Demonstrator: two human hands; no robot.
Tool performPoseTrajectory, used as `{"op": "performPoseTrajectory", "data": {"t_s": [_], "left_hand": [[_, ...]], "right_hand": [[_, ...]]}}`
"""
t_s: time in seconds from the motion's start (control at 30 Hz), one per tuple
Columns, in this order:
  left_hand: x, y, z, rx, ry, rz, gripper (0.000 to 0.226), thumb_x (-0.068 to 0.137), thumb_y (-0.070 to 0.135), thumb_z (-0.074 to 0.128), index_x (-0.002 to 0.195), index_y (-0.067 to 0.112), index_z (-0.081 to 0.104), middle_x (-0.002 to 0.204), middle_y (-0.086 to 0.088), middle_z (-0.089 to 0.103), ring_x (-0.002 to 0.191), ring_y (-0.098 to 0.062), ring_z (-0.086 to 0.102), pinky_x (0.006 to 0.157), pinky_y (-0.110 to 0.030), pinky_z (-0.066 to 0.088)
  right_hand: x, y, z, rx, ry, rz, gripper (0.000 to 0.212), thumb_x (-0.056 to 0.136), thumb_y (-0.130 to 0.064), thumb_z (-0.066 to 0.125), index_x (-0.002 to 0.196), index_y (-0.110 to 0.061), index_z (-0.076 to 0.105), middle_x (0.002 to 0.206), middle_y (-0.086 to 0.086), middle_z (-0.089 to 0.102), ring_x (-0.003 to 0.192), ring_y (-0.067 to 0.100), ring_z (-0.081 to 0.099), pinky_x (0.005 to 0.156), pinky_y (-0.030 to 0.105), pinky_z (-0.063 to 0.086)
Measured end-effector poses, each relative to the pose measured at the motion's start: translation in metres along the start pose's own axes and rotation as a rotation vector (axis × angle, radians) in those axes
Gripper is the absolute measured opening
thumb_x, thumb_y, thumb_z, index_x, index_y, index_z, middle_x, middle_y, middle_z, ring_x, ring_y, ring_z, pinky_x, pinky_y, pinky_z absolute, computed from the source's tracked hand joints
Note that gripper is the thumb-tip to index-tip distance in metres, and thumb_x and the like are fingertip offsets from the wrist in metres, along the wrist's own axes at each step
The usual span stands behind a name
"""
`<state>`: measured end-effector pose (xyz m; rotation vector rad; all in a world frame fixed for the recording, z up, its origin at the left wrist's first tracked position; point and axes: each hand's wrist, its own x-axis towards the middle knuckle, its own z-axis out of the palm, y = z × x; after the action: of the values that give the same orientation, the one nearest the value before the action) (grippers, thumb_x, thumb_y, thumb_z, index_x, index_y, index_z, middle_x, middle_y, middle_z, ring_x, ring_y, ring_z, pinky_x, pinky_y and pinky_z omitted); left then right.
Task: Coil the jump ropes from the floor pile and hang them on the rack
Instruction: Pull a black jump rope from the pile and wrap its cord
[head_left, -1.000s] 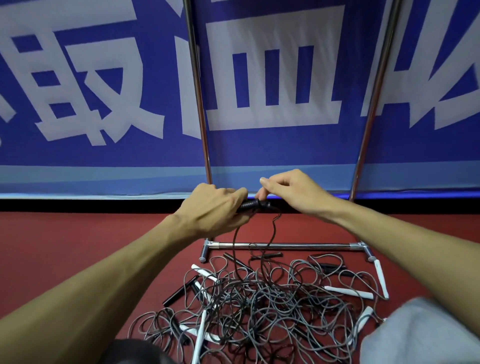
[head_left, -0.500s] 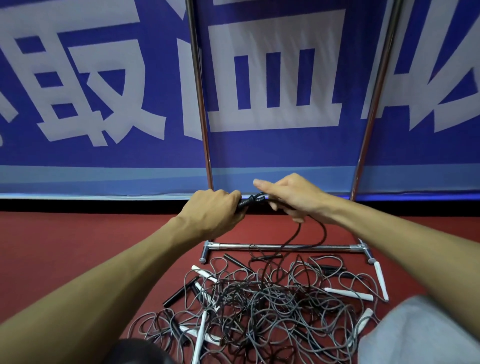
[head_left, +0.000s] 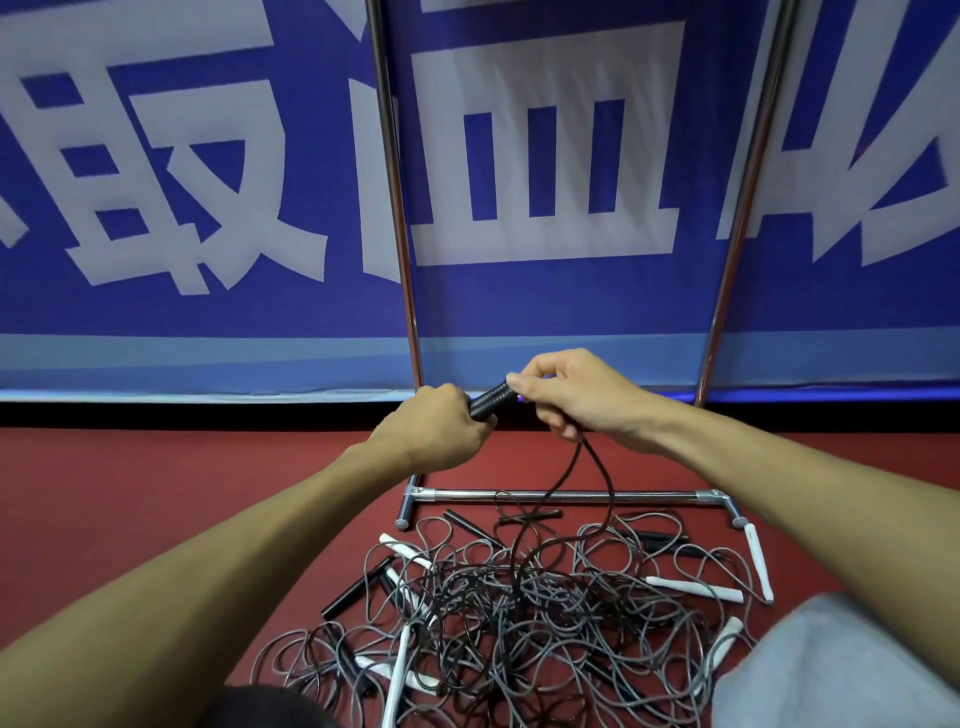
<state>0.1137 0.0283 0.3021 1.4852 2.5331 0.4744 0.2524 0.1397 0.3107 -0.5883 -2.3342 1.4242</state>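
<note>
A: While the left hand (head_left: 436, 426) is squeezing one end of the black handle (head_left: 491, 399), what is the right hand (head_left: 576, 400) doing?

B: It is pinching the other end with its thumb and first finger. Its lower fingers are curling round the black rope (head_left: 571, 467). Both hands are sitting close together up in the air, and the handle is joining them.

A: Where is the rope going?

B: It is hanging down from the right hand in a long loop. Then it is dropping into the pile (head_left: 519, 613) on the red floor (head_left: 156, 493).

A: What is lying in the pile?

B: Lots of grey and black ropes are tangling together. White handles (head_left: 693, 588) and other black ones are poking out.

A: And the rack?

B: Its low bar (head_left: 649, 497) is lying just behind the pile. The hanging rope is crossing in front of it. Two shiny poles (head_left: 395, 208) are going up past the hands.

A: Is anything getting in the way?

B: A grey knee (head_left: 831, 670) is hiding the pile's right corner. Something dark (head_left: 270, 706) is covering the bottom edge, and I cannot tell what it is. A big blue banner (head_left: 156, 312) with white letters is filling the back.
</note>
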Motion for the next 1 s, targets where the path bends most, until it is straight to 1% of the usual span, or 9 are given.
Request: {"op": "performPoseTrajectory", "data": {"t_s": [0.1,0.27,0.5,0.6,0.67,0.73,0.8,0.87,1.0], "left_hand": [[-0.001,0.007,0.001,-0.173,-0.024,0.039,0.033,0.093,0.040,0.057,0.073,0.016,0.048,0.057,0.001,0.047,0.045,-0.016,0.041,0.042,-0.022,0.032],[0.001,0.010,0.004,-0.215,0.051,0.071,0.015,0.092,0.033,0.057,0.088,0.021,0.050,0.071,-0.002,0.057,0.058,-0.019,0.051,0.054,-0.029,0.040],[-0.002,0.010,0.005,-0.184,0.131,0.120,0.029,0.096,0.040,0.052,0.076,0.020,0.046,0.063,0.000,0.052,0.050,-0.016,0.044,0.046,-0.025,0.032],[-0.005,0.013,0.002,-0.261,0.055,0.187,0.028,0.099,0.035,0.049,0.080,0.015,0.044,0.058,0.000,0.053,0.042,-0.012,0.048,0.042,-0.018,0.036],[-0.006,0.014,-0.001,-0.342,0.025,0.210,0.028,0.101,0.030,0.047,0.079,0.013,0.041,0.053,-0.001,0.052,0.038,-0.013,0.050,0.040,-0.019,0.039],[-0.005,0.013,-0.003,-0.385,0.062,0.221,0.030,0.100,0.030,0.048,0.077,0.014,0.040,0.056,-0.001,0.047,0.042,-0.015,0.043,0.042,-0.021,0.037],[-0.004,0.014,-0.002,-0.380,0.122,0.224,0.031,0.099,0.033,0.050,0.075,0.015,0.041,0.061,-0.001,0.045,0.050,-0.016,0.038,0.045,-0.021,0.033],[-0.002,0.016,-0.001,-0.422,0.192,0.216,0.031,0.099,0.033,0.051,0.074,0.017,0.042,0.061,0.000,0.045,0.053,-0.016,0.037,0.046,-0.022,0.032],[0.009,0.015,-0.009,-0.786,0.366,0.099,0.034,0.100,0.030,0.050,0.071,0.018,0.036,0.055,0.002,0.037,0.046,-0.014,0.030,0.043,-0.025,0.028]], "right_hand": [[0.003,-0.001,-0.005,0.064,0.083,-0.051,0.028,0.101,-0.024,0.049,0.077,-0.011,0.055,0.057,0.004,0.057,0.039,0.008,0.046,0.042,0.018,0.039],[0.011,0.006,-0.014,0.099,0.311,-0.038,0.029,0.099,-0.027,0.053,0.075,-0.011,0.059,0.057,0.004,0.060,0.041,0.012,0.048,0.046,0.025,0.043],[0.013,0.003,-0.008,0.098,0.528,-0.026,0.019,0.095,-0.022,0.059,0.081,-0.009,0.060,0.058,0.003,0.064,0.038,0.009,0.051,0.040,0.021,0.044],[0.012,-0.002,-0.009,0.140,0.569,-0.048,0.020,0.094,-0.024,0.061,0.080,-0.010,0.061,0.058,0.002,0.064,0.042,0.011,0.053,0.041,0.023,0.045],[0.012,-0.004,-0.008,0.176,0.578,-0.057,0.022,0.093,-0.027,0.062,0.080,-0.010,0.063,0.057,0.001,0.065,0.045,0.012,0.056,0.047,0.025,0.050],[0.013,-0.005,-0.006,0.218,0.591,-0.042,0.026,0.092,-0.034,0.062,0.081,-0.010,0.063,0.057,0.001,0.066,0.051,0.015,0.064,0.061,0.033,0.058],[0.013,-0.006,-0.005,0.271,0.570,0.013,0.039,0.092,-0.046,0.058,0.086,-0.008,0.062,0.055,0.001,0.064,0.057,0.020,0.068,0.074,0.039,0.058],[0.012,-0.007,-0.004,0.306,0.462,0.084,0.052,0.093,-0.058,0.047,0.082,-0.008,0.060,0.057,0.005,0.064,0.059,0.023,0.066,0.076,0.041,0.056],[0.004,0.002,0.011,0.061,0.065,0.183,0.057,0.095,-0.060,0.037,0.077,-0.012,0.061,0.068,0.009,0.068,0.070,0.018,0.061,0.080,0.037,0.050]]}}
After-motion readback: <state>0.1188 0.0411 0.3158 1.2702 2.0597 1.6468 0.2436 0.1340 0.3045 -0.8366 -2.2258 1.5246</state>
